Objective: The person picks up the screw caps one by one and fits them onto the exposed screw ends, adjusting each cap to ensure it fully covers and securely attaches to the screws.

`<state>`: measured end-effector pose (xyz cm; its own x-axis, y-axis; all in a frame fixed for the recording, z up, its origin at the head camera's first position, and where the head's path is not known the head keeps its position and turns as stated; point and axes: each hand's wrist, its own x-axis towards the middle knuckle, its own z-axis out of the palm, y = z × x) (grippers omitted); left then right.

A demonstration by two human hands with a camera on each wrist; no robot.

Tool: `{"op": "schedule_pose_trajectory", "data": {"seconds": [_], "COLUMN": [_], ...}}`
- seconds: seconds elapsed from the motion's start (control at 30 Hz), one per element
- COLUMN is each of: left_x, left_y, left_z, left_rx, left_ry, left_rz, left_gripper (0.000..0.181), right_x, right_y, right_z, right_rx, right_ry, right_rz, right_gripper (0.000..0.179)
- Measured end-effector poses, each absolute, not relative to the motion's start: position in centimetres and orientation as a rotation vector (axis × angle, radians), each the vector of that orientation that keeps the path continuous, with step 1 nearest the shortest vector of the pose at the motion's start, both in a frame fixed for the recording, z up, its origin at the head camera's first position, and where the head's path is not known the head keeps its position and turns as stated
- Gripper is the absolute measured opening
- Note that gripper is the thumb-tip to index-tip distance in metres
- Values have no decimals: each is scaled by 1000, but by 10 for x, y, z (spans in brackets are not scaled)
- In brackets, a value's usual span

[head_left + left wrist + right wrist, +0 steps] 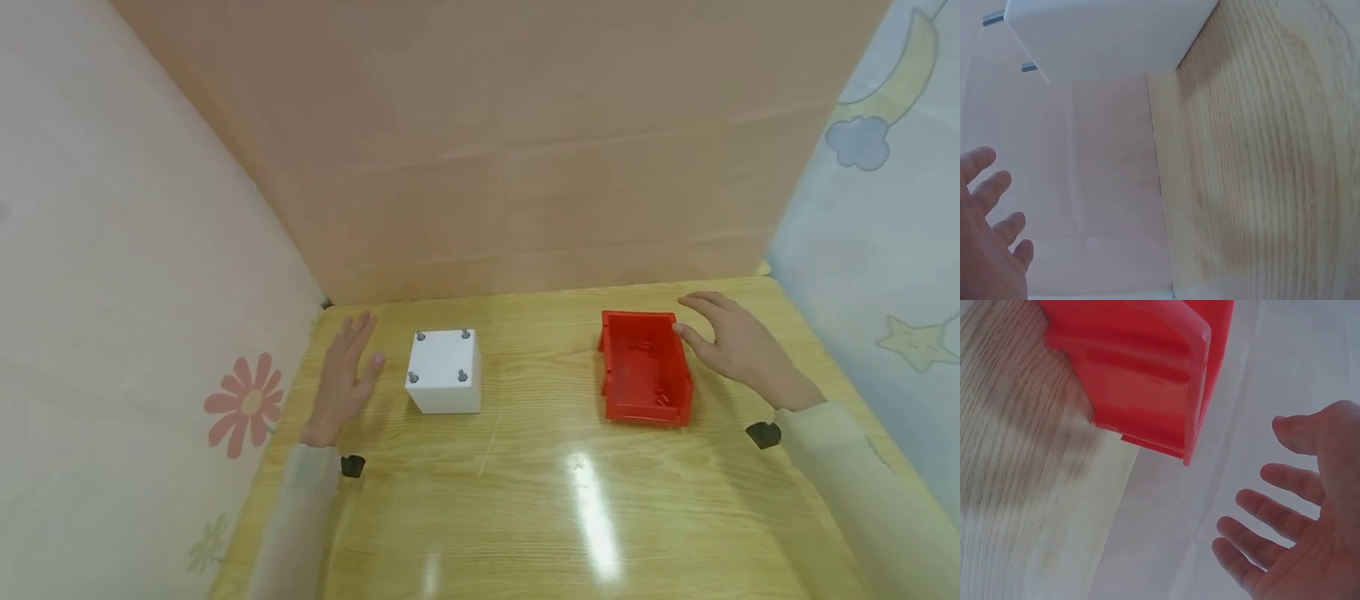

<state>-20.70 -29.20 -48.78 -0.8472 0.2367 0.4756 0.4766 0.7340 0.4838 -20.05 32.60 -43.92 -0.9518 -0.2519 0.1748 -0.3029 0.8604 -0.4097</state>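
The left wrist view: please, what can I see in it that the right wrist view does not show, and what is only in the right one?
Only the left wrist view shows the white block, two of its bolts and the left hand.

Only the right wrist view shows the red bin and the right hand.

Both show the wooden table and a pale sheet. In both, the hands touch nothing.

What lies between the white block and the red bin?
Nothing but bare table separates the white block from the red bin; the head view shows this.
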Motion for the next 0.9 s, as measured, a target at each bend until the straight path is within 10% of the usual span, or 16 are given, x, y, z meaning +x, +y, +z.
{"op": "schedule_pose_trajectory", "data": {"seconds": [0.9], "left_x": [-192], "left_y": [-267], "left_z": [-502], "left_rx": [-684], "left_ry": [-2507], "left_rz": [-1067], "left_gripper": [64], "right_x": [-196], "right_y": [318], "right_z": [-447], "right_rx": [535], "right_ry": [-2883], "right_rz": [690], "right_gripper": [51]}}
